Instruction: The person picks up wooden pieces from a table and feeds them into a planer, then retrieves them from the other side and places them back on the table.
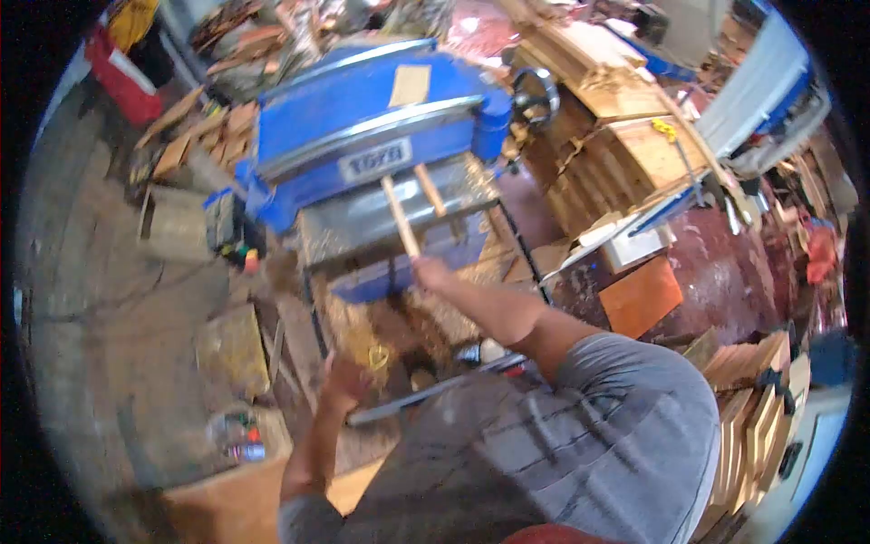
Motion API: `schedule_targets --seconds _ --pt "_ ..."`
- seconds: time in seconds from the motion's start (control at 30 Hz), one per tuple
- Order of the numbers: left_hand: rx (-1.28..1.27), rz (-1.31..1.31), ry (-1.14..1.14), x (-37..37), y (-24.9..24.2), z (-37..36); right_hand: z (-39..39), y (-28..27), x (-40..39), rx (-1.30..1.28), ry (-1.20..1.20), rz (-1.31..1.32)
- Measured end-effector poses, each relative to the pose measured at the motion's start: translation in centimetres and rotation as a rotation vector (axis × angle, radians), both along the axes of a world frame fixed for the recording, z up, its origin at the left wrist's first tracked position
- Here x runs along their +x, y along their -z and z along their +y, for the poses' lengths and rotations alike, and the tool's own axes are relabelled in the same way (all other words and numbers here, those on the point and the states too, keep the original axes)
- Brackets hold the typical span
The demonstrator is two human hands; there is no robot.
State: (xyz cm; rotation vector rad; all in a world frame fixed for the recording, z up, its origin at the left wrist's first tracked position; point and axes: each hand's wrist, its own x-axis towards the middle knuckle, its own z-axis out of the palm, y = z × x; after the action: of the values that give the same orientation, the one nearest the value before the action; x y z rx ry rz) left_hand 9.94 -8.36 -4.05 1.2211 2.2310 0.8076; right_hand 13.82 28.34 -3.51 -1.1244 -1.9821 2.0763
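Observation:
My right hand (431, 276) is closed on the near end of a narrow wooden strip (401, 216). The strip's far end reaches the opening of a blue thickness planer (367, 122). A second wooden strip (430, 190) lies to its right on the planer's metal bed (349, 218), partly under the blue housing. My left hand (347, 379) hangs low by the left front of the machine's frame, close to its metal bar (385, 412). Its fingers are blurred, so I cannot make out whether it grips anything.
Stacked boards (625, 136) stand to the right of the planer, with more stacked planks (748, 408) at my right side. An orange board (642, 297) lies nearby. Wood scraps (195, 136) are piled at the back left. An open box (172, 222) sits on the left floor.

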Motion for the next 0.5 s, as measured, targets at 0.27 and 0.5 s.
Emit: schedule_targets --seconds 0.27,0.5 --pt "-0.313 0.518 0.153 0.4 -5.2 2.5 0.4 0.8 -2.5 0.183 0.044 -0.004" --pt "-0.041 0.483 0.022 0.2 -6.1 2.4 1.0 -0.2 -3.7 0.149 0.045 0.044"
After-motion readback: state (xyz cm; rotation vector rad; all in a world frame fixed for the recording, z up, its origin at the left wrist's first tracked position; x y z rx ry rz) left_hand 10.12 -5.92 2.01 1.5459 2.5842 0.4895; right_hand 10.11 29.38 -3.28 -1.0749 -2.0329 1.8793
